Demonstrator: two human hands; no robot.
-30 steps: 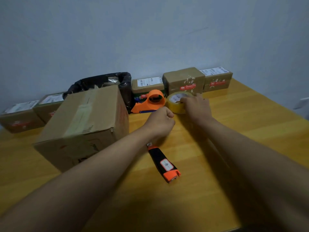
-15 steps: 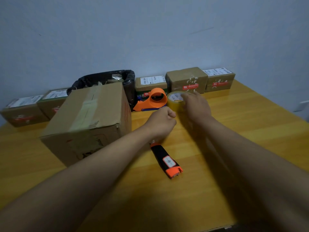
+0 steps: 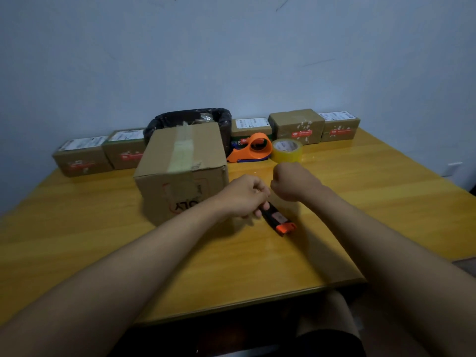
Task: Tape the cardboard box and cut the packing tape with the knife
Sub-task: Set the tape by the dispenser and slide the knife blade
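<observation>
A: Where's the cardboard box (image 3: 181,166)?

B: On the wooden table (image 3: 373,202), approx 10 o'clock from table centre. Old tape strip (image 3: 183,150) runs down the middle of its top, front to back. Red print on the front face, partly hidden by the left forearm.

A: Hands?

B: Left hand (image 3: 244,195) sits just at the box's front-right corner, fingers curled in, closed. Its fingertips are at the black end of the utility knife (image 3: 278,219); can't tell whether it really grips it or just rests on it. Right hand (image 3: 293,182) is at 3 o'clock of the left, near it w/ a small gap, balled into a fist above the table. Nothing visible in it.

A: Knife?

B: Lies flat on the table, black body w/ orange end cap pointing to approx 4 o'clock, towards the near edge. White label on its side, too blurred to read.

A: Tape?

B: Yellowish packing tape roll (image 3: 287,150) stands on the table at 12 o'clock from the right hand, well apart from it. Orange tape dispenser (image 3: 253,149) just beside it at 9 o'clock, touching or nearly.

A: Background?

B: Row of small parcels (image 3: 296,126) along the wall at the far edge, plus a bin w/ black liner (image 3: 190,119) right behind the box.
</observation>
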